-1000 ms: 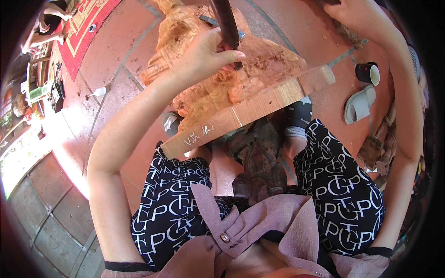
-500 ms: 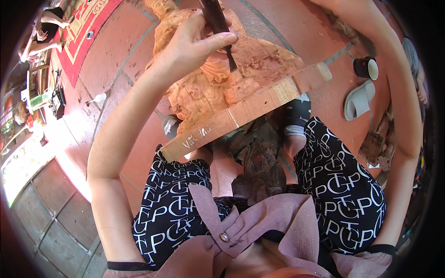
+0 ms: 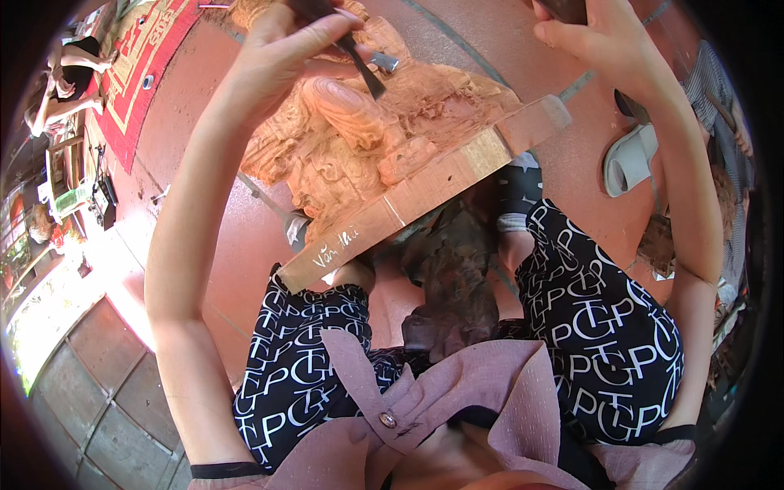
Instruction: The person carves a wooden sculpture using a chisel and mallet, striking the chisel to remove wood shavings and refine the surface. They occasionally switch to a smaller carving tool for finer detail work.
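My left hand [image 3: 298, 45] is closed around a dark-handled chisel [image 3: 367, 75], whose narrow blade points down at the carving. Beside that blade, a short shiny metal piece [image 3: 384, 62] sticks out by my fingers; I cannot tell whether it belongs to a second tool. The orange-brown wooden carving [image 3: 351, 151], with folded drapery cut into it, lies tilted before me, its flat pale base edge [image 3: 400, 208] toward me. At the upper right, my right hand [image 3: 592, 37] is closed on a dark brown wooden tool [image 3: 565, 10], mostly cut off by the picture's edge.
A dark carved wooden piece [image 3: 453, 278] stands between my legs, below the base. To the right lie a pale slipper [image 3: 630, 159] and wood pieces [image 3: 656, 241]. A red patterned mat [image 3: 143, 82] and another person's legs [image 3: 86, 61] are at the far left, on the tiled floor.
My left hand and the chisel have moved up and left, lifting the blade off its former spot. The right hand has come into view with the dark tool. The carving has shifted slightly left.
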Available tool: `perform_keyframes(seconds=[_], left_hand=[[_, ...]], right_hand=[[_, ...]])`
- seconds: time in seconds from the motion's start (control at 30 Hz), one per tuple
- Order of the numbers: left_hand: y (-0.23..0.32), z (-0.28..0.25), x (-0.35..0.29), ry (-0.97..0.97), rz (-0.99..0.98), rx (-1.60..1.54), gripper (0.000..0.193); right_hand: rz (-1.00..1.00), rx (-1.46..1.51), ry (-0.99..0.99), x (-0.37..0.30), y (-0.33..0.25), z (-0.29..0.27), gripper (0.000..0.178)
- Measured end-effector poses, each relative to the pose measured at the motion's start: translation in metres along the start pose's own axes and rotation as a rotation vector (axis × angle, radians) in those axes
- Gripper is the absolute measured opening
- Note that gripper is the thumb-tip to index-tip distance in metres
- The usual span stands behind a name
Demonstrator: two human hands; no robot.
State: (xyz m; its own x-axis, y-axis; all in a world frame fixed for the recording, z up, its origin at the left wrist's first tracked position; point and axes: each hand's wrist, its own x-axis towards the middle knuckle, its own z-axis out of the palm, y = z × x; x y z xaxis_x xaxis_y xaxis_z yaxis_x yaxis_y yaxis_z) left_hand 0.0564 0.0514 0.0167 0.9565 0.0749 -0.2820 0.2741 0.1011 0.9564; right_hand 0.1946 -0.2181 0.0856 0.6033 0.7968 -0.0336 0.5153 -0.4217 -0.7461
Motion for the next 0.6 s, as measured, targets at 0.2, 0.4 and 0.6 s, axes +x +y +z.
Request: perform_keyframes(seconds=[0.2,0.4,0.6], left_hand=[[-0.031,0.0,0.013,-0.176,-0.004,0.177,0.043],[-0.027,0.005,0.015,-0.192,-0.041,0.191,0.045],[-0.026,0.007,0.018,-0.205,-0.084,0.212,0.047]], right_hand=[[-0.148,-0.17,0.117,-0.016,0.006,0.011,0.063],[-0.065,-0.157,0.116,-0.019,0.007,0.01,0.063],[0.014,-0.02,0.119,-0.019,0.011,0.008,0.063]])
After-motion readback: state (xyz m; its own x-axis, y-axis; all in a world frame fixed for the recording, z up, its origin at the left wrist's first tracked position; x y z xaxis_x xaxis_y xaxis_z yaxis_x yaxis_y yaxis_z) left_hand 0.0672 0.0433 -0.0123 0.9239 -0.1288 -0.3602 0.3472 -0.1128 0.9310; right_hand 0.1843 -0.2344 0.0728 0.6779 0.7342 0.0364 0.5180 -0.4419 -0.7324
